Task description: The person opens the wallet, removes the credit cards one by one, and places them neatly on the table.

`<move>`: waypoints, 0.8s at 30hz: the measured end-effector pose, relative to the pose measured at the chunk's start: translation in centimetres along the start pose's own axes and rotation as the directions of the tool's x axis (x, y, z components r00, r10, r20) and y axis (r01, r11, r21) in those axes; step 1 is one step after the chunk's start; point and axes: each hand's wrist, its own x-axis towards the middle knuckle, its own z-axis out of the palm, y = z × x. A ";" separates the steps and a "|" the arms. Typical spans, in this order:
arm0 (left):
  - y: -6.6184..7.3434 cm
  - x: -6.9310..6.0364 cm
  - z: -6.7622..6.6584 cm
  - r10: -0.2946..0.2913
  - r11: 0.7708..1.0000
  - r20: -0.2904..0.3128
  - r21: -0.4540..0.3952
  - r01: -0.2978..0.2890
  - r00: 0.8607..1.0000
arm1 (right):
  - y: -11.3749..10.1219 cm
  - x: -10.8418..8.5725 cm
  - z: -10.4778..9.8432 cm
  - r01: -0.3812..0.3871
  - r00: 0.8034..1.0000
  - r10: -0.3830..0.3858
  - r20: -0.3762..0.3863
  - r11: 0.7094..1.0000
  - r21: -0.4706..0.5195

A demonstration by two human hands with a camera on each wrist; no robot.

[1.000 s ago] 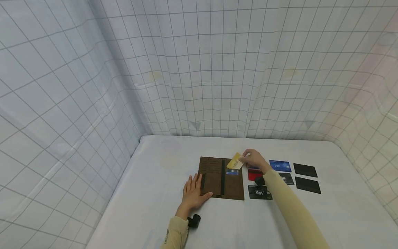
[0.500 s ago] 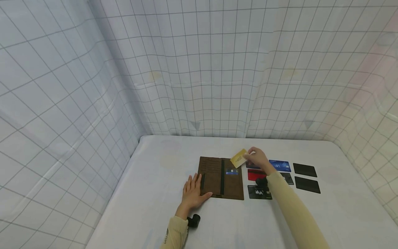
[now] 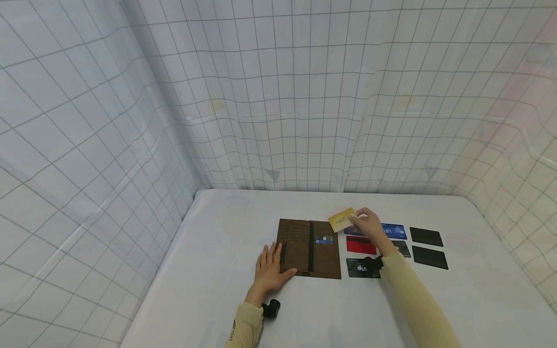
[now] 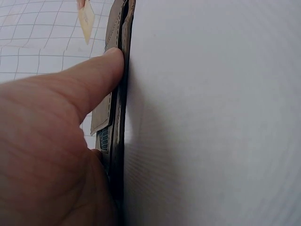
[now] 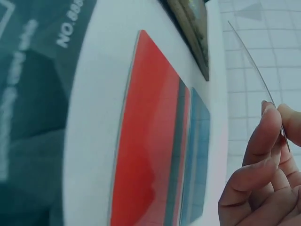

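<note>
A brown wallet [image 3: 325, 263] lies spread flat on the white table, with a blue card [image 3: 324, 240] tucked in a slot of its right half. My left hand [image 3: 269, 274] rests on the wallet's lower left corner, fingers straight; in the left wrist view its thumb [image 4: 101, 70] presses the wallet's edge. Between thumb and fingertips my right hand [image 3: 368, 224] pinches a yellow card [image 3: 341, 220], held up over the wallet's upper right corner. Seen from the right wrist, that card [image 5: 254, 63] is edge-on and above the table.
Right of the wallet lie a red card [image 3: 361, 245], a black Vip card [image 3: 359, 268], a blue card [image 3: 393, 231] and a dark card [image 3: 404, 249] partly behind the right arm. Farther right are two plain black cards [image 3: 426, 237]. Gridded white curtains [image 3: 278, 121] hang behind the table.
My right hand has moved rightward with the yellow card, from over the wallet's right half to its upper right corner. My left hand and the wallet have stayed in place.
</note>
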 end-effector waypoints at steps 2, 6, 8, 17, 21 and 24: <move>0.0 0.0 0.0 0.004 1.000 -0.001 -0.008 -0.004 1.000 | 0.2 -0.5 -0.7 -0.007 1.000 0.007 0.000 0.999 0.042; 0.0 -0.1 0.0 0.011 1.000 -0.002 -0.011 -0.011 1.000 | 0.3 -1.6 -2.4 -0.002 1.000 0.003 -0.015 0.998 0.070; 0.0 -0.1 0.0 0.010 1.000 -0.002 -0.014 -0.010 1.000 | 0.2 -2.2 -3.2 0.007 1.000 -0.004 -0.031 0.997 0.075; 0.1 -0.1 -0.2 -0.003 1.000 0.001 -0.009 0.003 1.000 | 0.5 -4.8 -5.9 0.002 0.998 0.002 -0.066 0.999 0.054; 0.1 -0.1 -0.3 0.003 1.000 0.000 -0.011 -0.003 1.000 | 1.1 -6.1 -7.1 -0.019 0.996 0.023 -0.083 0.999 0.044; 0.0 -0.2 -0.2 0.019 0.999 -0.013 -0.031 -0.020 1.000 | 1.6 -7.4 -8.0 -0.035 0.995 0.040 -0.091 0.998 0.055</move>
